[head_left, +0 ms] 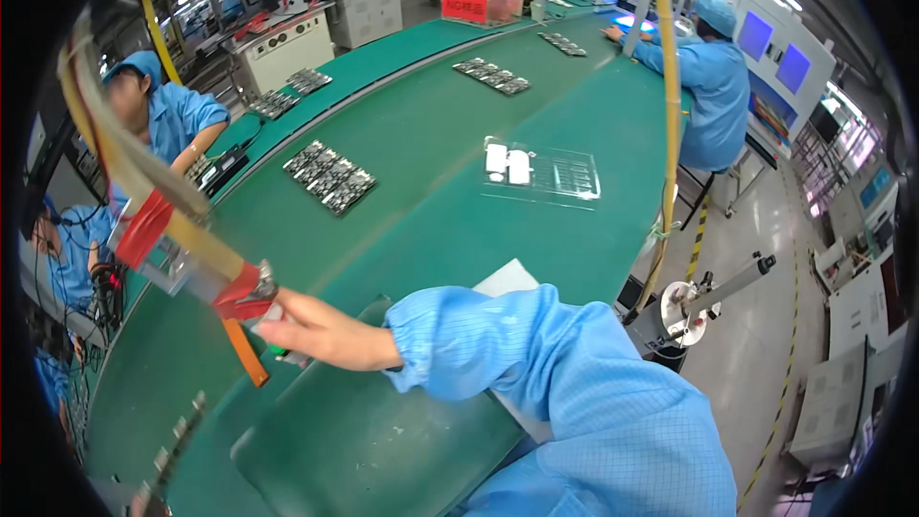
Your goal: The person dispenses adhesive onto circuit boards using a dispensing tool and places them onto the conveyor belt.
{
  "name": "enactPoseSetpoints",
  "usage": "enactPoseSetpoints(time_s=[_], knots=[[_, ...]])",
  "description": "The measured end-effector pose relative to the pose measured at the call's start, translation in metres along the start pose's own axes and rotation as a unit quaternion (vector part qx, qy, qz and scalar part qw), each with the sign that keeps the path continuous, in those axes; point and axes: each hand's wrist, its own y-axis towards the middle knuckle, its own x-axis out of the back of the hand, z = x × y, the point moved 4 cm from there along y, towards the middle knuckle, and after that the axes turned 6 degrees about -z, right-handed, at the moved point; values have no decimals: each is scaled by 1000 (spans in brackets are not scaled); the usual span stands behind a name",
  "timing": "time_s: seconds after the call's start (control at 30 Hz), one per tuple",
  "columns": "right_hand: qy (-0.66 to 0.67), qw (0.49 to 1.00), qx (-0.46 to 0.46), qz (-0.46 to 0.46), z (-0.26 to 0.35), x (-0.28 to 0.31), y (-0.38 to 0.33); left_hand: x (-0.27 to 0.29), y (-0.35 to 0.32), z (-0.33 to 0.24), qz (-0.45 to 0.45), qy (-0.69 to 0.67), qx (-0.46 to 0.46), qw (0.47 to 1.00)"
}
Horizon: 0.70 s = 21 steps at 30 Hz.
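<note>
R hand (330,330), blue sleeve (517,345) down to wrist, is at the far L edge of the green mat (373,440), fingers up at the red-taped end of a pale pole (206,244); can't tell if it's a full grip or just contact. Pole's beyond mat to the L, slanting up & away from it. L hand can't be made out. Orange strip (246,352) hangs nr pole's end, just L of mat. Blurry circuit bd (172,450), tilted, is also L of mat, closer to the near side. White sheet (507,278) shows past the sleeve, R of mat. Beyond mat on the green bench (402,220): a dark panel of bds (330,177), plus a clear tray (565,175), more to the R, w/ white pcs (519,168) at its L end. Co-worker (713,77) in blue sits well beyond mat, R side.
</note>
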Motion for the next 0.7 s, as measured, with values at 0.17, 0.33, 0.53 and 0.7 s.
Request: enactPoseSetpoints(time_s=[0.17, 0.33, 0.53, 0.7], knots=[[13, 999, -13, 38, 0, -3, -10, 12, -77, 30, 2, -40, -8, 999], [13, 999, -2, 36, -1, -5, -13, 11, -118, 80, -24, -20, -20, 999], [-14, 999, -27, 35, -8, 7, -1, 26, -163, 138, -161, -370, 554, 728], [-41, 997, -57, 42, -3, 0, 1, -6, -153, 119, 8, -382, 472, 794]])
